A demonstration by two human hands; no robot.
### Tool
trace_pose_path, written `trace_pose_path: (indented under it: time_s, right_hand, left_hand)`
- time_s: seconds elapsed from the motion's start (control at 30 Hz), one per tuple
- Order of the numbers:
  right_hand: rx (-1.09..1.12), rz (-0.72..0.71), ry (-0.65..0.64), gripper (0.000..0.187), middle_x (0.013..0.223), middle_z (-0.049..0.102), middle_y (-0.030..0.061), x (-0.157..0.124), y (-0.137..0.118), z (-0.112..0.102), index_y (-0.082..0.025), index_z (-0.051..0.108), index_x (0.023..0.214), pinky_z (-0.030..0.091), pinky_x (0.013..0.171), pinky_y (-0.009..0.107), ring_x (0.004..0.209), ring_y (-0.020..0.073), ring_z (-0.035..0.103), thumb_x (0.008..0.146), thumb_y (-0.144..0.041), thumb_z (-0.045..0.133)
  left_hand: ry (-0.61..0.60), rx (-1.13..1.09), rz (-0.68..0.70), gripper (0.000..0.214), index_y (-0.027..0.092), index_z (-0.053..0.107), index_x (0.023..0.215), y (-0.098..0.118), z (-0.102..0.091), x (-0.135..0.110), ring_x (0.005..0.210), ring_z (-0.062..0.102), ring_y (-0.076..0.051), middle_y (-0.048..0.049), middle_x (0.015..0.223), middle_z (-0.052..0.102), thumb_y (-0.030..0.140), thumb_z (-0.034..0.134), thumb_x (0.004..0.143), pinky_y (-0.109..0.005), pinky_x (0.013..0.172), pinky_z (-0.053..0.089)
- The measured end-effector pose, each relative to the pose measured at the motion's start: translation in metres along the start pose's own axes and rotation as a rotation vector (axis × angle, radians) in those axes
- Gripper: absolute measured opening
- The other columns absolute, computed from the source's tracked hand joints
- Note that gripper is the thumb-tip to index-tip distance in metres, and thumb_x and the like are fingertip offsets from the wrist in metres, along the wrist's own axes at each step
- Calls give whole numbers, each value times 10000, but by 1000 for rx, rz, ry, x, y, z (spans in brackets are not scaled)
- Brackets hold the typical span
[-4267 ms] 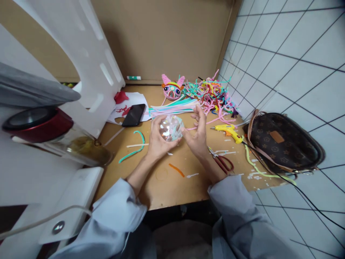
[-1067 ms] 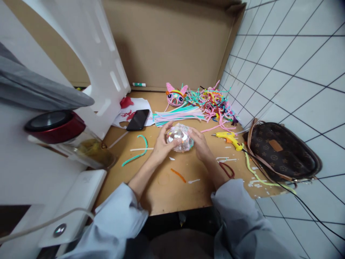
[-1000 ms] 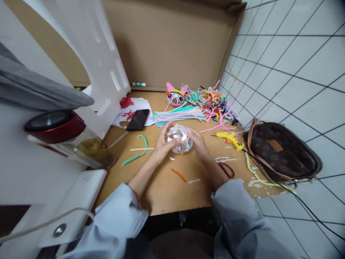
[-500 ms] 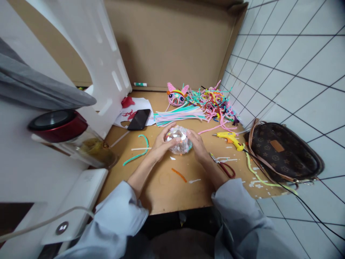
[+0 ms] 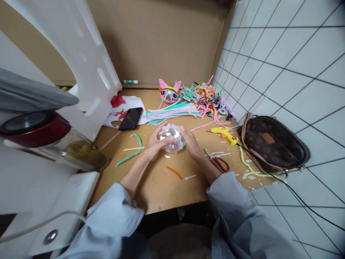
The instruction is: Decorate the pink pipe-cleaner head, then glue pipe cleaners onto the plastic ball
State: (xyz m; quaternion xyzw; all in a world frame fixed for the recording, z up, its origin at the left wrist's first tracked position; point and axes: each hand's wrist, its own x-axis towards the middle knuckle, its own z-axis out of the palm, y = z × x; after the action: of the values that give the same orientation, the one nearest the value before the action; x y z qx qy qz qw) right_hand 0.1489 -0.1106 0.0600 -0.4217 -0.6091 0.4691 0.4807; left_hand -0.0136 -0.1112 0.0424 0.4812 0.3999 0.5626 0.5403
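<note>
Between both hands is a clear, shiny round ball (image 5: 172, 141) with bits of colour along its edge. My left hand (image 5: 156, 143) is wrapped round its left side, thumb across the front. On the ball's right side, my right hand (image 5: 190, 142) presses with its fingers; part of the grip is hidden. Just below the ball lie a small white scrap (image 5: 167, 156) and an orange pipe cleaner piece (image 5: 174, 172). A bent teal pipe cleaner (image 5: 138, 146) and a pale stick (image 5: 132, 149) lie left of my left hand. Red-handled scissors (image 5: 219, 163) rest beside my right forearm.
Behind are a pink-eared animal face (image 5: 169, 94), straight pipe cleaners (image 5: 172, 112) and a tangled colourful heap (image 5: 206, 95). A phone (image 5: 130, 118) lies left. To the right are a yellow glue gun (image 5: 223, 133), its cord and a brown bag (image 5: 273, 144). A red-lidded jar (image 5: 81, 151) stands far left.
The view has turned slightly, so the whole scene sits further left. Both hands keep the clear ball in nearly the same grip.
</note>
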Motion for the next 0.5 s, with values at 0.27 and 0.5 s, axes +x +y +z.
trace_pose_path:
  time_s: [0.27, 0.5]
  right_hand:
    - [-212, 0, 86, 845, 1566, 471, 73, -4, 0, 1, -237, 487, 1472, 229, 1268, 431, 1513, 236, 345, 888, -816, 294]
    - [-285, -26, 69, 848, 1566, 466, 93, -5, -4, 0, -215, 449, 1495, 238, 1266, 456, 1513, 252, 344, 905, -792, 255]
  left_hand:
    - [-45, -115, -55, 955, 187, 665, 1271, -3, -3, 4, 1187, 643, -361, -136, 1307, 676, 490, 951, 411, -415, 977, 556]
    - [-82, -121, -63, 894, 202, 689, 1235, -4, -6, 4, 1190, 648, -359, -134, 1321, 678, 457, 955, 421, -402, 961, 572]
